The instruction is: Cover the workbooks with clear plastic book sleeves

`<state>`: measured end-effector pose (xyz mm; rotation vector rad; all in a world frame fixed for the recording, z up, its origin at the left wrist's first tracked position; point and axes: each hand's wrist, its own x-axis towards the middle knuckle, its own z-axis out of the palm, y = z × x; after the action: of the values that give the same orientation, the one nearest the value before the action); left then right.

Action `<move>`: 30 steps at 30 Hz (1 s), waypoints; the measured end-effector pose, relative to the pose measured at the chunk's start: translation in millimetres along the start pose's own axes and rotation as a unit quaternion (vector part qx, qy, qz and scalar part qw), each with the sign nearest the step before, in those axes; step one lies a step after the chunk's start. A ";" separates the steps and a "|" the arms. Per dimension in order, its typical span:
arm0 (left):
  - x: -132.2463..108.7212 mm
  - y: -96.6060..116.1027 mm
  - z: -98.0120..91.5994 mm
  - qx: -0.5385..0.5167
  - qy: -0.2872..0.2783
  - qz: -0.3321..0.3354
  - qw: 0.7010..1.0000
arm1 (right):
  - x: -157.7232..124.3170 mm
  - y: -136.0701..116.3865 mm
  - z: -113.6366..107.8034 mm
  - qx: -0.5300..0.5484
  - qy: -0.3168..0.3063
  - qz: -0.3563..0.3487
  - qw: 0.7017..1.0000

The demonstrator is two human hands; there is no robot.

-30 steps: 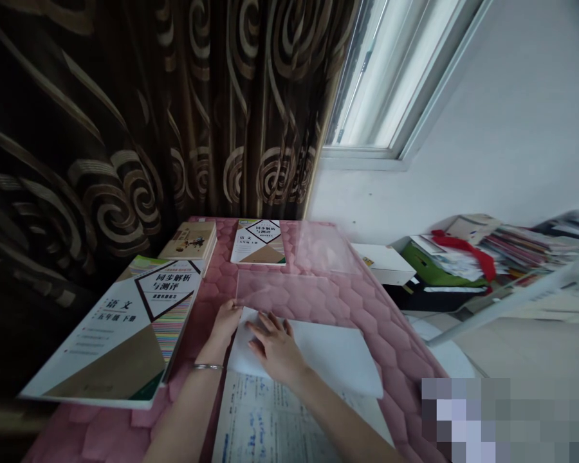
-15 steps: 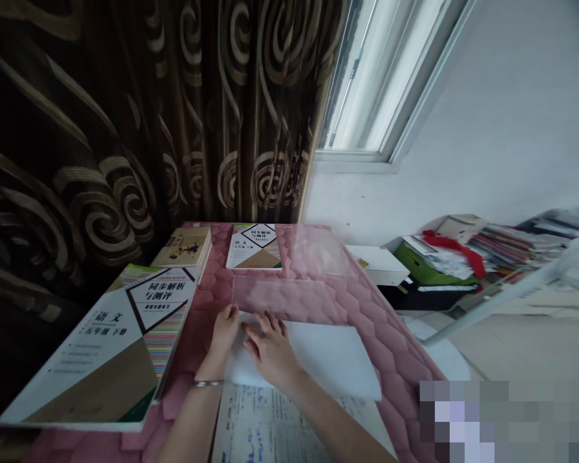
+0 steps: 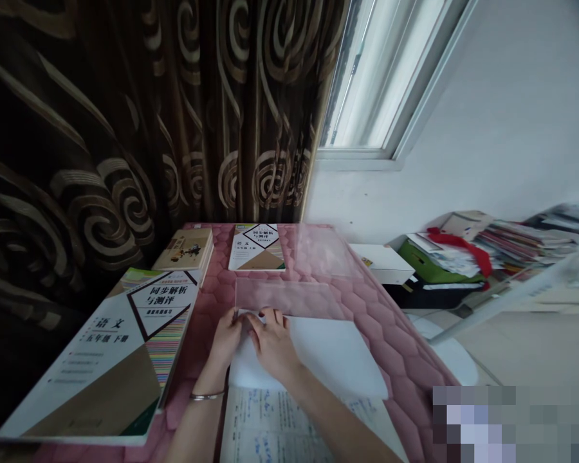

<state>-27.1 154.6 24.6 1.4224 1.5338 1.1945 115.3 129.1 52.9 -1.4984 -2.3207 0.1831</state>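
Observation:
My left hand point(image 3: 226, 341) and my right hand point(image 3: 270, 344) rest side by side on the near left corner of a clear plastic book cover point(image 3: 289, 299), where it meets a white sheet point(image 3: 332, 354). Fingertips of both hands press at the cover's lower edge; the fingers look pinched together on it. The sheet lies over an open exercise book with blue handwriting point(image 3: 270, 427). All of this lies on a pink quilted table top point(image 3: 395, 347). A thin bracelet point(image 3: 206, 396) circles my left wrist.
A large workbook point(image 3: 110, 354) lies at the near left, a smaller matching one point(image 3: 258, 247) and a tan book point(image 3: 186, 249) at the back. Dark patterned curtain point(image 3: 125, 128) hangs behind. A second clear cover point(image 3: 321, 251) lies at the back right. Stacked books and papers point(image 3: 487, 247) sit right.
Both hands have crept forward to the clear cover's lower edge, and my right hand's fingers have drawn together from lying flat on the sheet.

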 end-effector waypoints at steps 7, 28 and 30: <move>2.9 -2.6 0.0 0.050 0.037 -0.062 0.996 | -11.1 49.3 -43.3 -0.028 0.018 0.074 0.997; 6.2 5.6 2.4 0.259 0.031 -0.142 0.955 | -60.4 151.5 -58.0 0.039 0.011 0.266 0.963; 4.2 5.1 3.1 0.278 0.036 -0.132 0.951 | -61.0 155.8 -51.0 0.067 0.026 0.251 0.965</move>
<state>-23.1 159.0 28.8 1.4572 2.1477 0.6807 289.5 135.9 38.1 -1.9612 -1.8055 0.4175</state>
